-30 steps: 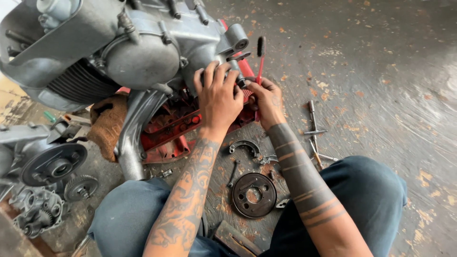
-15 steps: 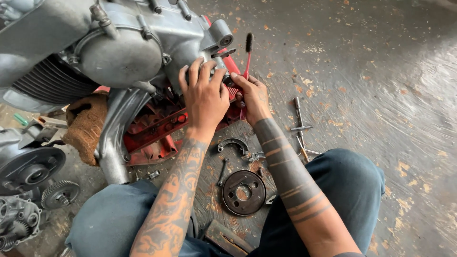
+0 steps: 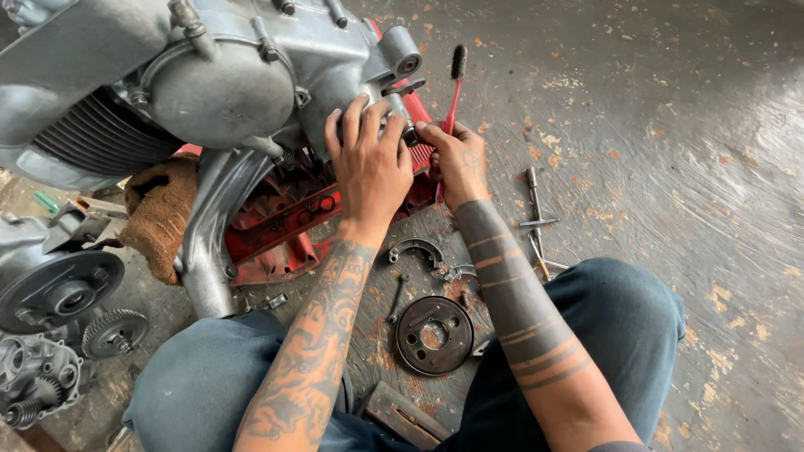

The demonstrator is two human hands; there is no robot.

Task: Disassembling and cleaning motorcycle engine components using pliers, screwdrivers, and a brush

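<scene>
Pressing against grey engine casing (image 3: 251, 75), left hand (image 3: 368, 167), right hand (image 3: 459, 163) beside

A grey metal engine casing (image 3: 226, 75) with rounded cover and cooling fins rests tilted over a red stand (image 3: 285, 218), while a red-handled toothbrush (image 3: 452, 84) stands nearly upright beside its rear end, dark bristles on top.

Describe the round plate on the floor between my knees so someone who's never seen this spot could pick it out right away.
Start at the big grey engine on its red stand, then drop down to the floor between the person's knees. There lies a dark round brake plate with a hole in its middle. Unlike the curved brake shoe and the slim bolt beside it, it is a full flat disc.
</scene>
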